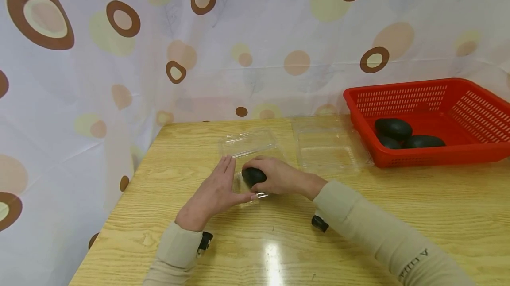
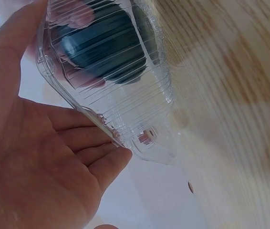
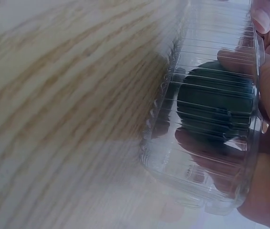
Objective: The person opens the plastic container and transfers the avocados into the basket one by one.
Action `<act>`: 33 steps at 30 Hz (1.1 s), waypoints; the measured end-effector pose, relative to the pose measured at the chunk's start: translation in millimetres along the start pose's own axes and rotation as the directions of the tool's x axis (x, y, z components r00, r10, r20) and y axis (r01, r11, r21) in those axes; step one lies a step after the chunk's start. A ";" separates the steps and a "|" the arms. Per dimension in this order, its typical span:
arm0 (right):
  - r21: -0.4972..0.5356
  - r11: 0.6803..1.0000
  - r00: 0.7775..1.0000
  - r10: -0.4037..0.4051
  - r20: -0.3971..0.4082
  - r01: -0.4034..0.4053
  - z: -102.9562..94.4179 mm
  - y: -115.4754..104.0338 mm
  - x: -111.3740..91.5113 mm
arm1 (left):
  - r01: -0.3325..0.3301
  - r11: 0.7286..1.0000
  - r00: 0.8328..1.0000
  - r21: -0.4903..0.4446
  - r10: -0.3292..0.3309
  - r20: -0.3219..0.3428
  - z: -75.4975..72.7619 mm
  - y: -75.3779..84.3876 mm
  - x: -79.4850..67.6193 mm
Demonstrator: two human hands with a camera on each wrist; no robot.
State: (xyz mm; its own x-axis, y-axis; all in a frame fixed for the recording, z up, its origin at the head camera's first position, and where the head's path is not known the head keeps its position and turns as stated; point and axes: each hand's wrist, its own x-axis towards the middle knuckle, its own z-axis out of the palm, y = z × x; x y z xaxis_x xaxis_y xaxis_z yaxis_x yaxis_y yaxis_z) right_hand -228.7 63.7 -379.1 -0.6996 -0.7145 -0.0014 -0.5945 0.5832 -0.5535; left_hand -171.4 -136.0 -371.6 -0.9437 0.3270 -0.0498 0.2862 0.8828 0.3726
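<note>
A dark avocado (image 1: 253, 176) is in the right hand (image 1: 283, 176), whose fingers and thumb curl round it from above. It sits low inside a clear plastic clamshell box (image 1: 249, 142) with its lid folded back. Through the ribbed wall (image 2: 149, 112) of the box, the left wrist view shows the avocado and part of the right hand. Along the left side of the box lies the left hand (image 1: 215, 193), its fingers extended against the rim and its thumb stretched along the front edge. The right wrist view shows the avocado (image 3: 216, 102) through the front wall.
Another clear clamshell box (image 1: 326, 148) lies spread on the wooden table (image 1: 159, 202), right of the first. Beside it, a red basket (image 1: 438, 156) holds several dark avocados (image 1: 393, 129) at its left end. A patterned curtain (image 1: 239, 33) hangs behind the table and along its left side.
</note>
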 end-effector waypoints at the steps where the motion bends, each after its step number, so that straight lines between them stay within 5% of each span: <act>1: 0.001 1.000 1.000 -0.002 -0.006 0.002 0.2 0.1 -0.2 | 0.003 1.000 1.000 0.000 -0.003 0.002 0.0 0.2 0.2; 33: 0.011 0.997 0.989 -0.080 -0.124 0.083 -16.3 5.9 -21.3 | 0.028 1.000 1.000 0.008 -0.028 0.012 1.1 1.7 1.9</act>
State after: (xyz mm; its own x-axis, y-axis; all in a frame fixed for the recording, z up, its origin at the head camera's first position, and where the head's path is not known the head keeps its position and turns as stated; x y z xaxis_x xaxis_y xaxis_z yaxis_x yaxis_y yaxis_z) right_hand -223.8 88.6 -368.7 -0.6934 -0.7055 0.1468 -0.6456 0.5178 -0.5612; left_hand -172.5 -133.6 -372.2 -0.9492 0.3064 -0.0712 0.2614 0.8941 0.3636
